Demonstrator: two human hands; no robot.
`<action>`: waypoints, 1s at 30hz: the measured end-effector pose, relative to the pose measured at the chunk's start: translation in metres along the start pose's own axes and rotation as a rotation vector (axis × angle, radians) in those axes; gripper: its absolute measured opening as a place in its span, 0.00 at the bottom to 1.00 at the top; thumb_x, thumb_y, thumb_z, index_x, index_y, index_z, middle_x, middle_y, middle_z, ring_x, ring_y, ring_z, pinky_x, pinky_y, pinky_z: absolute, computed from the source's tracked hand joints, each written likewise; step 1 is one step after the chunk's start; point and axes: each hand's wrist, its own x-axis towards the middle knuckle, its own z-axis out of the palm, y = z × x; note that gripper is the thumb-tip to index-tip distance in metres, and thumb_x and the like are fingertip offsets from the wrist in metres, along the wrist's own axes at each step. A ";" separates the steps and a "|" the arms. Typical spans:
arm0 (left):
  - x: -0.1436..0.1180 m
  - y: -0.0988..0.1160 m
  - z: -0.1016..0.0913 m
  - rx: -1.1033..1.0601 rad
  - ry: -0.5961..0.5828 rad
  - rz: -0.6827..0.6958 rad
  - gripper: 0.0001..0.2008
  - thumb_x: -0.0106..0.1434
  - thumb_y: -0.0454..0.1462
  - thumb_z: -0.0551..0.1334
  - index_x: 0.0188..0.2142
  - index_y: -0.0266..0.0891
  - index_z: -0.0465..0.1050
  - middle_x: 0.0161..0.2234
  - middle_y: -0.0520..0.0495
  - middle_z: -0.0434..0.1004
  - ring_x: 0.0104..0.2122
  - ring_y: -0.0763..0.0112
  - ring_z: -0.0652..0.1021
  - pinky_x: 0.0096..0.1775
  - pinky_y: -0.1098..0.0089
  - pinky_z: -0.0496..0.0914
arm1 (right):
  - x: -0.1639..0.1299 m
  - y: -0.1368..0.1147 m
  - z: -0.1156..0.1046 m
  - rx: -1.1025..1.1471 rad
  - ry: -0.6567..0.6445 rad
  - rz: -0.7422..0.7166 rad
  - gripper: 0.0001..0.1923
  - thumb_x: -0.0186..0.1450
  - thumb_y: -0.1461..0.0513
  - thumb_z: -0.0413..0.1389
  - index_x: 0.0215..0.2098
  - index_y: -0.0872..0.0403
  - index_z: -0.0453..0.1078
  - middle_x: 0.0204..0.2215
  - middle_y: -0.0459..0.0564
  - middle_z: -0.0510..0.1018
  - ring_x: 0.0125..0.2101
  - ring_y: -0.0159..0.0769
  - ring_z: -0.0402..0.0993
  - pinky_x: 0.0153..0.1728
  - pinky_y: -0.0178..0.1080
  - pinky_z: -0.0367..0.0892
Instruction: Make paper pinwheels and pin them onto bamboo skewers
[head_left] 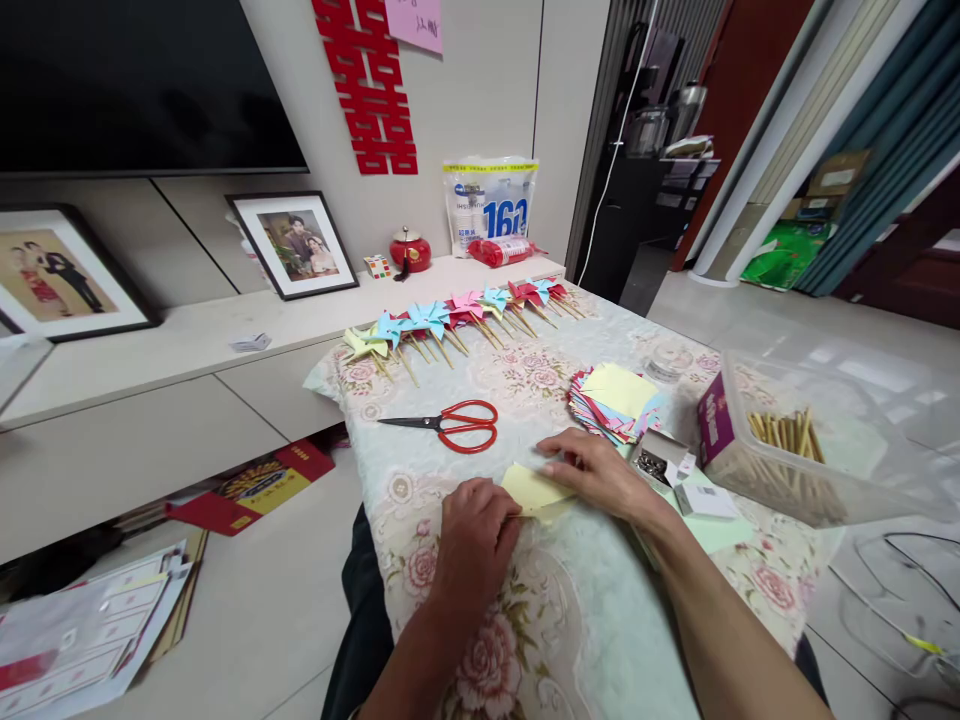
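Both hands, left (474, 540) and right (592, 470), pinch yellow paper (534, 490) flat; long axis left-right.

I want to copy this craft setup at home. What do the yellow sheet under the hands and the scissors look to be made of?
Yellow sheet: thin matte paper, apparently; it lies folded flat. Scissors: dark metal blades, glossy red handles, likely plastic.

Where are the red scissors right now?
The red scissors lie on the flowered tablecloth, just beyond the left hand, left of the coloured paper stack.
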 end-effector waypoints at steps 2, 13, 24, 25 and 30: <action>0.001 0.002 0.000 0.006 0.005 -0.028 0.07 0.66 0.34 0.57 0.36 0.40 0.75 0.41 0.44 0.78 0.46 0.56 0.73 0.46 0.54 0.65 | -0.002 -0.001 -0.006 0.112 -0.023 0.034 0.16 0.66 0.53 0.56 0.42 0.55 0.78 0.37 0.53 0.80 0.36 0.41 0.74 0.37 0.40 0.66; 0.004 0.012 -0.002 -0.010 0.052 -0.121 0.05 0.62 0.33 0.60 0.34 0.39 0.75 0.43 0.41 0.75 0.45 0.55 0.73 0.45 0.54 0.67 | -0.006 -0.005 -0.005 0.117 -0.331 -0.094 0.17 0.55 0.57 0.69 0.42 0.49 0.79 0.38 0.48 0.80 0.40 0.40 0.74 0.41 0.38 0.67; -0.003 0.011 -0.003 -0.145 0.128 -0.083 0.15 0.54 0.35 0.66 0.43 0.39 0.73 0.49 0.38 0.70 0.50 0.51 0.70 0.51 0.50 0.65 | -0.003 -0.006 -0.003 0.296 -0.192 0.101 0.17 0.68 0.52 0.52 0.42 0.54 0.77 0.34 0.49 0.79 0.34 0.38 0.73 0.32 0.36 0.65; -0.004 0.011 -0.005 -0.191 0.128 -0.082 0.14 0.57 0.37 0.64 0.44 0.39 0.72 0.50 0.38 0.69 0.51 0.52 0.70 0.52 0.51 0.65 | -0.002 -0.005 0.001 0.250 -0.121 0.113 0.16 0.68 0.53 0.53 0.41 0.54 0.77 0.32 0.49 0.79 0.32 0.38 0.72 0.31 0.36 0.64; -0.001 0.007 -0.013 -0.374 0.096 -0.177 0.15 0.68 0.39 0.53 0.51 0.39 0.68 0.52 0.37 0.70 0.53 0.56 0.70 0.54 0.52 0.65 | 0.003 0.006 0.020 -0.074 -0.033 0.073 0.23 0.54 0.61 0.66 0.49 0.53 0.75 0.34 0.49 0.77 0.32 0.38 0.71 0.33 0.38 0.64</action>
